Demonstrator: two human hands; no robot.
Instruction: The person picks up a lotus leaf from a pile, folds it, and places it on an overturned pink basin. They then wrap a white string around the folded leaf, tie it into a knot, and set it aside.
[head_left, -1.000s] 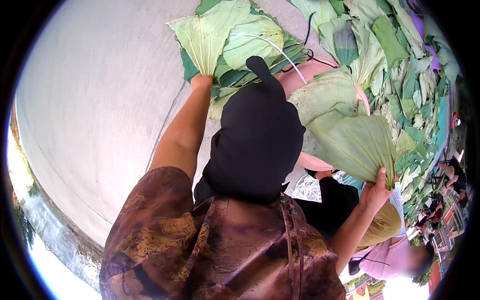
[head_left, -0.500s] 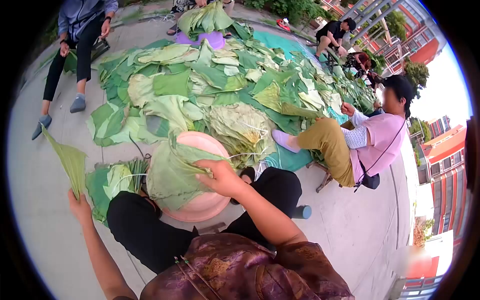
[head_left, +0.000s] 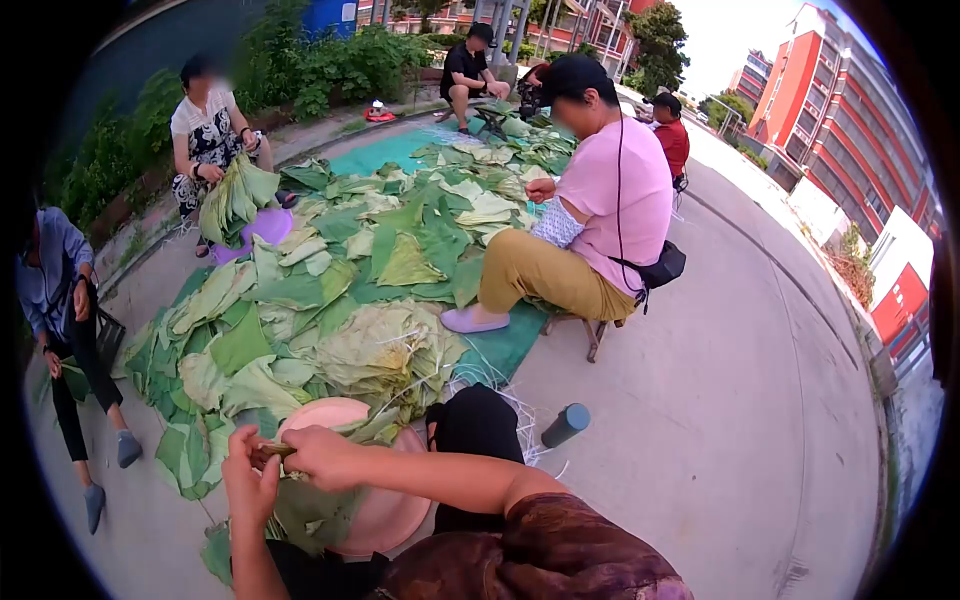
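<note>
Left hand point(head_left: 248, 487) and right hand point(head_left: 318, 458) meet, each pinching the bunched end of a folded leaf point(head_left: 300, 512) that hangs over the pink basin point(head_left: 392, 512). Beyond lies a leaf pile point(head_left: 380, 350), then a seated person in pink point(head_left: 615, 190)

Bright daylight, fisheye warp, dark vignetted corners.

Leaves point(head_left: 250, 345) green, basin point(head_left: 322, 411) pink, tarp point(head_left: 512, 345) teal, sleeve point(head_left: 570, 550) brown w/ gold swirl pattern.
</note>
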